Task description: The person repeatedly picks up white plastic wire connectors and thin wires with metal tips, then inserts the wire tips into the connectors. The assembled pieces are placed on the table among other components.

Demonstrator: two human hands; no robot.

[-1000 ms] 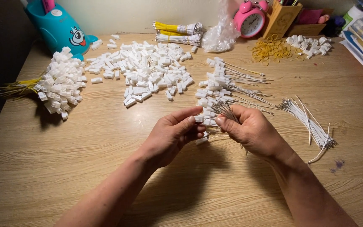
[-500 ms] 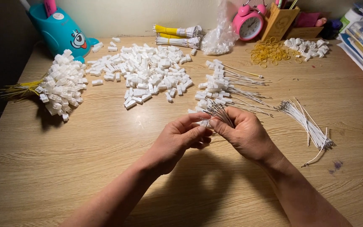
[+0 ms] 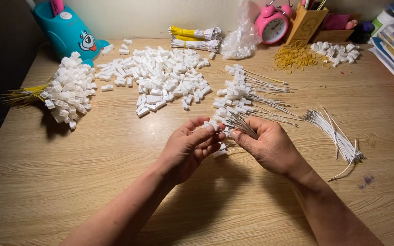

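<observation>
The left hand [image 3: 189, 148] pinches a small white plastic connector [image 3: 211, 125] between thumb and fingertips, fingers closed on it. Touching it, the right hand [image 3: 270, 146] is clamped around a fan of thin white wires [image 3: 239, 123], their metal ends pointing toward the connector. Both hands meet over the middle of the wooden table [image 3: 115, 182].

Just beyond them lies a heap of wired connectors [image 3: 240, 93]; a loose bundle of white wires [image 3: 336, 134] rests toward the right edge. A spread of empty white connectors [image 3: 160, 82] covers the far middle, another bunch with yellow wires [image 3: 67, 91] sits near the left edge.

With so many wires held at once, I'd guess a neighbouring end could snag or the tiny housing could slip from the pinch.
</observation>
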